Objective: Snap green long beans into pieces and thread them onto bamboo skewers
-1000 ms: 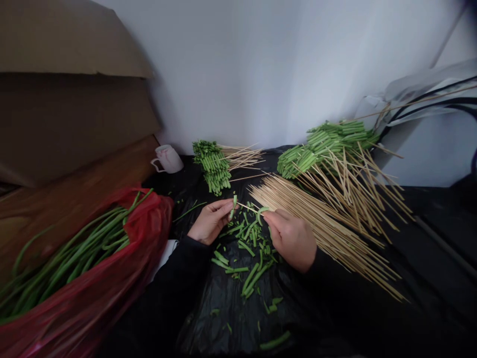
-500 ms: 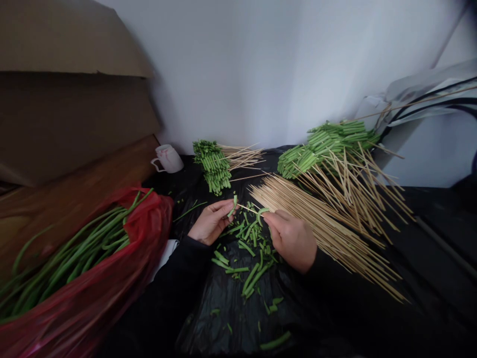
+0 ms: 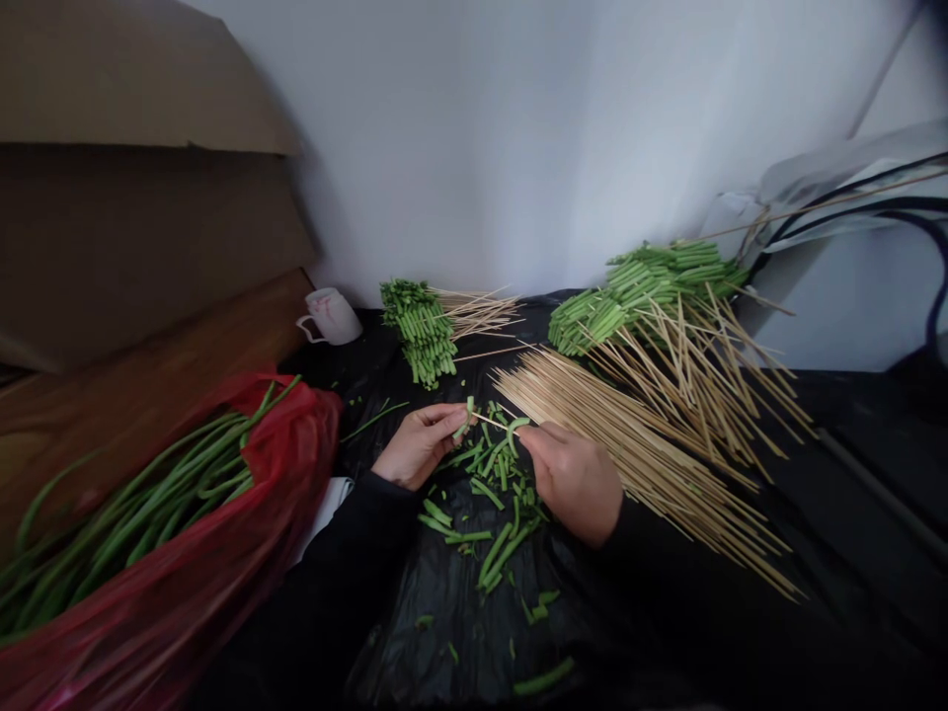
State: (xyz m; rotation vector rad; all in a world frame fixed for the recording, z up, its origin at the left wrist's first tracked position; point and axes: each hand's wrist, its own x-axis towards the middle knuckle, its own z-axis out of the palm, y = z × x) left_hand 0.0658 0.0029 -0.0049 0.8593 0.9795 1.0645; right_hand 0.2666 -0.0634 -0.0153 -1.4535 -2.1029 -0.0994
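The mug (image 3: 333, 317) looks smooth and pale, like glazed ceramic. Left of the mug, the box (image 3: 133, 84) is matt brown cardboard above a smooth wooden surface (image 3: 241, 326). Nearer than the mug, the bag (image 3: 292, 459) is thin, translucent, crinkled red plastic. Right of the mug, the skewers (image 3: 629, 439) look matt and wooden, over wrinkled, faintly glossy black plastic sheeting (image 3: 436, 592).

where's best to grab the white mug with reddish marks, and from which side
The handle is probably best on the white mug with reddish marks: its loop juts out to the left, so come from the left and hook into it. Approach from above the crumpled red plastic bag, which lies in front of the mug.
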